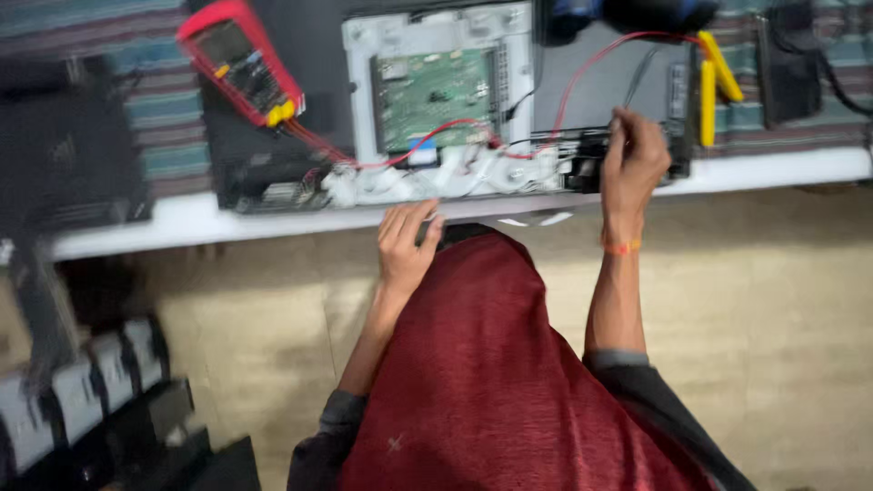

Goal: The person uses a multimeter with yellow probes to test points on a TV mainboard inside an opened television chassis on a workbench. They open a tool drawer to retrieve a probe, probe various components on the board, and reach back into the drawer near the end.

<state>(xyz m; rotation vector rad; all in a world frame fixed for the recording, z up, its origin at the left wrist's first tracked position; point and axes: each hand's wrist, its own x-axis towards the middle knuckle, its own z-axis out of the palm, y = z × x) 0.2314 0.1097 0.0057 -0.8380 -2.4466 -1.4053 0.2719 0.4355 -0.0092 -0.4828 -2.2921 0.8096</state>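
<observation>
While I steady the bench edge (pixel 273 223) with loosely curled left hand (pixel 406 241) | right hand (pixel 632 159) pinches tweezers (pixel 637 82) beside green circuit board (pixel 435 95)

The meter (pixel 241 59) is showing glossy red plastic; the circuit board (pixel 435 95) is looking matt green; the cloth (pixel 491 382) is looking softly sheened maroon.

We see one screen: the multimeter (pixel 242 62), red-cased with a yellow dial, lies tilted at the table's (pixel 182 223) far left; its rectangular display (pixel 221 41) looks dark greyish, too blurred to make out.
</observation>
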